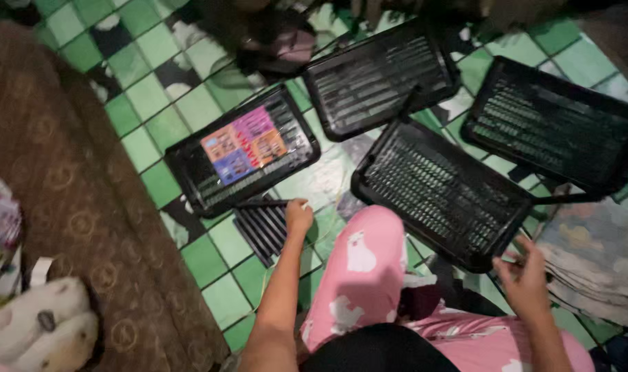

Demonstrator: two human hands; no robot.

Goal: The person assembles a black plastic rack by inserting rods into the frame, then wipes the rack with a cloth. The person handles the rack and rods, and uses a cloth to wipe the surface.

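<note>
The left hand lies low at the centre of the view, fingers curled shut around the end of a thin black rod that runs off toward 9 o'clock; just below the rod, toward 7 o'clock of the hand, a small bundle of black ribbed strips lies on the green tiled floor. The right hand hovers at 4 o'clock of the view, fingers loosely spread and half open; it sits just beside the near corner of a black slatted tray, and whether a fingertip touches that rim I cannot tell.

4 black slatted trays lie on the floor in all; the one at 10 o'clock of the left hand carries a colourful label in orange, pink and blue; another lies at 12 o'clock of the view, and the last at 2 o'clock. A knee in pink patterned trousers rises between the 2 hands; a brown patterned rug fills the 9 o'clock side, with a white plush toy at 8 o'clock; folded cloth lies at 3 o'clock of the right hand.
</note>
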